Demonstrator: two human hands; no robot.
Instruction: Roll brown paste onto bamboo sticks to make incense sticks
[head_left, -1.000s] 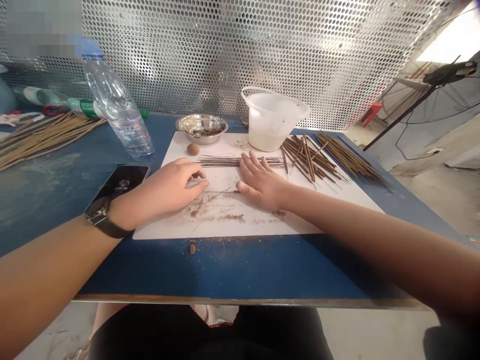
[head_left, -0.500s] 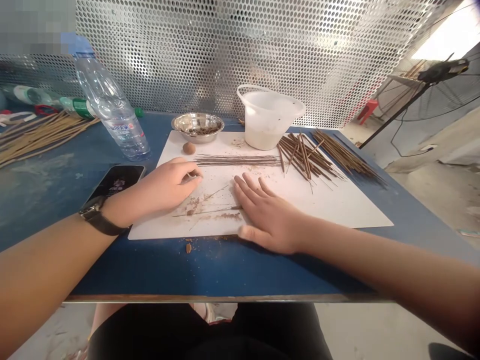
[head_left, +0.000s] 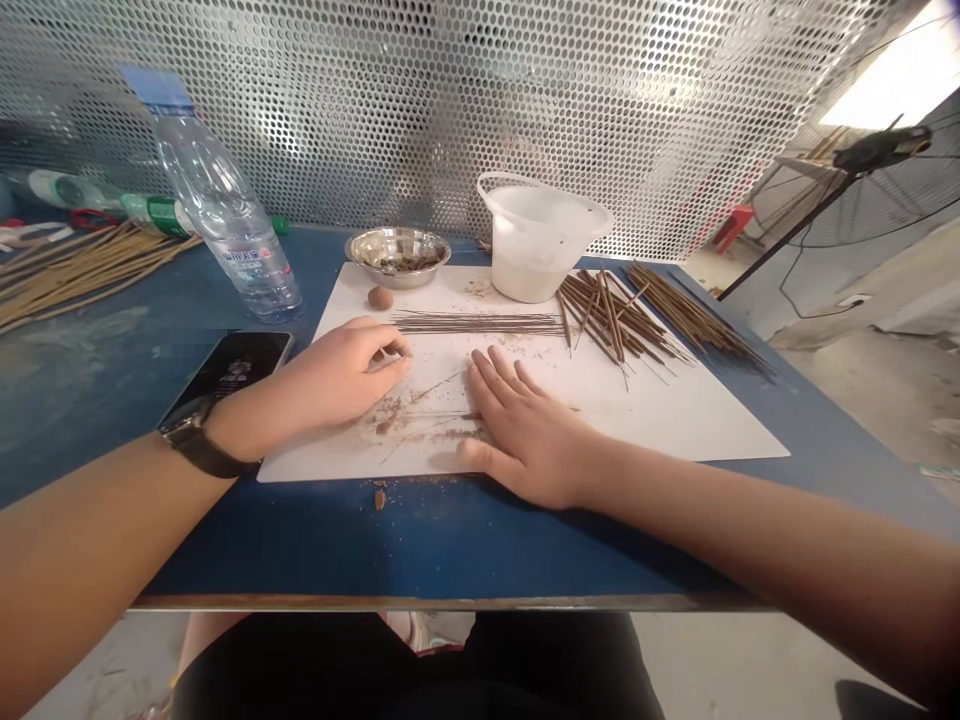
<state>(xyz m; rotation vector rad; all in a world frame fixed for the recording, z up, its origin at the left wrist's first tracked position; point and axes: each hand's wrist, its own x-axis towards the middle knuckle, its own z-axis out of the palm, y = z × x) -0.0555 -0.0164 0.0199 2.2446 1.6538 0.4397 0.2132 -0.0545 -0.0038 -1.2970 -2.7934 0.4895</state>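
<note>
My right hand [head_left: 525,430] lies flat on the white board [head_left: 637,420], fingers stretched out and thumb apart. Beneath its palm runs a thin stick [head_left: 435,414], partly hidden and blurred by motion. Resting on the board's left side, my left hand [head_left: 349,370] is curled, thumb close to the fingertips. A little brown shows between them, too hidden to name. Behind both hands, a row of thin dark sticks [head_left: 480,323] lies side by side. Brown crumbs [head_left: 386,415] are scattered between the hands. A round brown ball [head_left: 380,298] sits just beyond my left hand.
A metal bowl [head_left: 397,257] with dark bits and a white bucket [head_left: 532,250] stand at the back. Coated brown sticks [head_left: 615,310] are heaped at right, beside another bundle [head_left: 697,315]. At left are a phone [head_left: 232,365], a water bottle [head_left: 232,220] and tan strands [head_left: 97,265].
My right hand has shifted slightly left, its thumb spreading further out. The thin stick under it has moved and blurred. My left hand stays nearly in place.
</note>
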